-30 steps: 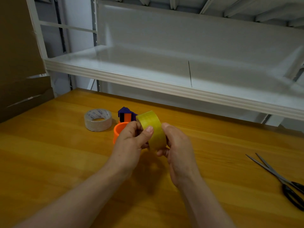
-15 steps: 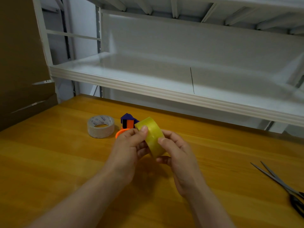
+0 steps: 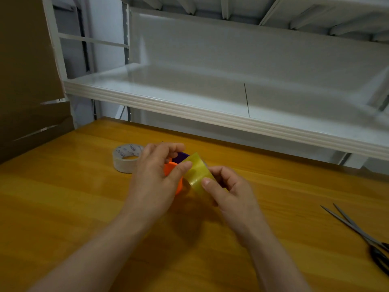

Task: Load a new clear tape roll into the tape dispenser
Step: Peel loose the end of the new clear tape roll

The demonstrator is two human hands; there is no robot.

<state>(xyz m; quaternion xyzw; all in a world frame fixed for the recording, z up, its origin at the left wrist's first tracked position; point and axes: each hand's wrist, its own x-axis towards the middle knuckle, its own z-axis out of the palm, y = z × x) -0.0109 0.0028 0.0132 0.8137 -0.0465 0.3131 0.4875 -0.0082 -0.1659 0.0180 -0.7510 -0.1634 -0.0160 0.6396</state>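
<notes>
The yellowish clear tape roll (image 3: pixel 197 174) is pinched between both hands, just in front of the orange-and-purple dispenser (image 3: pixel 175 167). The left hand (image 3: pixel 156 175) thumbs its face; the right hand (image 3: pixel 229 190) grips its rim. Picking for the tape's end could tear it or let the roll slip.

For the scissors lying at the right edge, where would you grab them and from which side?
Probably by the black handles, coming from the near right. The scissors lie flat on the table, blades slightly apart and pointing far-left toward the hands, so the handles are the blunt end nearest the person.
</notes>
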